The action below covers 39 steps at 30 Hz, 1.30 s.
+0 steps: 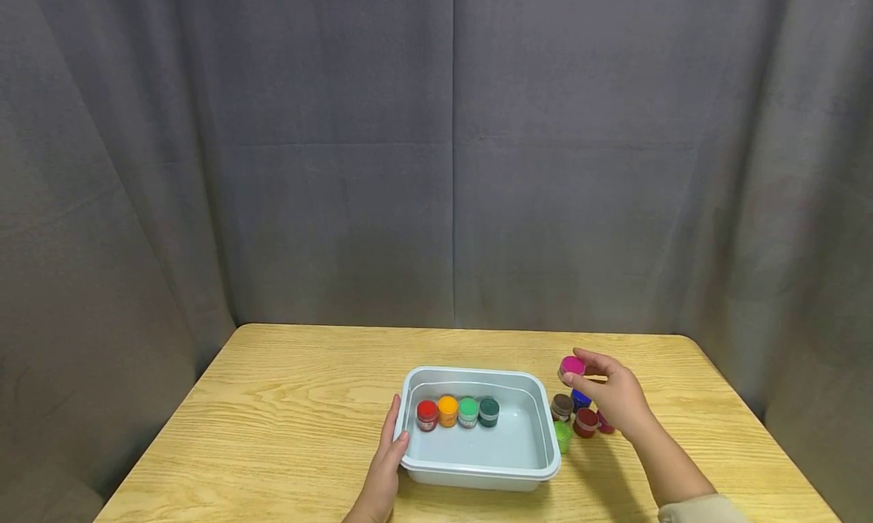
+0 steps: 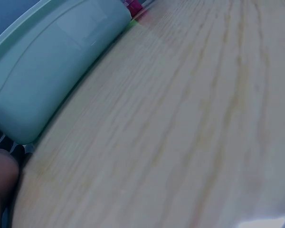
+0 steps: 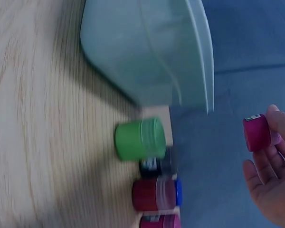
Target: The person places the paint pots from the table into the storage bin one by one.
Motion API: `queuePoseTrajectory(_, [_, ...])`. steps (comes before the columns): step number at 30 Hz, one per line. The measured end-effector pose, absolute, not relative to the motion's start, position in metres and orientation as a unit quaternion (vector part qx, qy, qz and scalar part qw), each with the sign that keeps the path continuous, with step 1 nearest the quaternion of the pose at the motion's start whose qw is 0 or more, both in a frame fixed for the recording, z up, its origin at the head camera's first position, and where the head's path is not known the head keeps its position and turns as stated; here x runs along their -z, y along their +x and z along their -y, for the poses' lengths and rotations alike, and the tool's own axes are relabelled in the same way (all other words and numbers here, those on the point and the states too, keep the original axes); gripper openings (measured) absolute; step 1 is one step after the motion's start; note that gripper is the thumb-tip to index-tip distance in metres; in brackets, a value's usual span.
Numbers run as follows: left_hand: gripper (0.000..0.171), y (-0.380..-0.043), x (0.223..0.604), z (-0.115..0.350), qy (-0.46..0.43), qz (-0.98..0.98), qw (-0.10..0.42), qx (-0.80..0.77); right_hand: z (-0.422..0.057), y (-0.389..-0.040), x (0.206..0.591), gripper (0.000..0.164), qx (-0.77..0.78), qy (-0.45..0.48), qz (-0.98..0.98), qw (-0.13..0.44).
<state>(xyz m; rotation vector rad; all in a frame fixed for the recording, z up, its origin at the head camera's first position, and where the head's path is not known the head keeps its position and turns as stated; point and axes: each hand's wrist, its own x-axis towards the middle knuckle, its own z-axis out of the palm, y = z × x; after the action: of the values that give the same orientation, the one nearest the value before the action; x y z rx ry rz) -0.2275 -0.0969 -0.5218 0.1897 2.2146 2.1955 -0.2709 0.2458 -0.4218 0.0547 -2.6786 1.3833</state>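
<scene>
My right hand (image 1: pixel 621 394) pinches a small magenta paint jar (image 1: pixel 571 368) between thumb and fingers, raised above the table just right of the tub. In the right wrist view the same magenta jar (image 3: pixel 257 133) hangs at the fingertips. My left hand (image 1: pixel 386 462) holds the left side of a pale grey-blue plastic tub (image 1: pixel 477 471), its thumb at the rim and its fingers along the outer wall. Inside the tub, red (image 1: pixel 427 415), orange (image 1: pixel 447 411), light green (image 1: pixel 467 412) and dark green (image 1: pixel 488 411) paint jars stand in a row near the back left.
Right of the tub, brown (image 1: pixel 562 407), blue (image 1: pixel 581 400), dark red (image 1: pixel 586 423), lime green (image 1: pixel 562 436) and another magenta jar (image 1: pixel 605 423) stand close together, partly hidden. The wooden table (image 1: pixel 286 417) is bordered by grey curtains (image 1: pixel 341 167).
</scene>
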Motion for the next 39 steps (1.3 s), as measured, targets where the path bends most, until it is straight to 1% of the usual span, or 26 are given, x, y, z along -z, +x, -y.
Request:
queuePoseTrajectory(4, [0.060,-0.227,0.522,0.097,0.061,-0.710,0.008,-0.702,-0.228,-0.271,0.419,0.058,-0.473,0.032,0.879,0.053])
queuePoseTrajectory(19, [0.060,-0.227,0.522,0.098,0.060,-0.715,0.014,-0.697,-0.159,-0.271,0.415,0.048,-0.510,0.066,0.858,0.003])
queuePoseTrajectory(27, [0.059,-0.228,0.523,0.099,0.067,-0.715,0.011,-0.696,-0.123,-0.276,0.429,0.042,-0.512,0.094,0.854,-0.019])
queuePoseTrajectory(33, [0.059,-0.229,0.525,0.099,0.086,-0.711,0.003,-0.698,-0.102,-0.278,0.442,0.044,-0.519,0.123,0.845,-0.041])
queuePoseTrajectory(39, [0.060,-0.230,0.525,0.100,0.088,-0.706,0.006,-0.702,-0.087,-0.281,0.453,0.045,-0.517,0.141,0.842,-0.054])
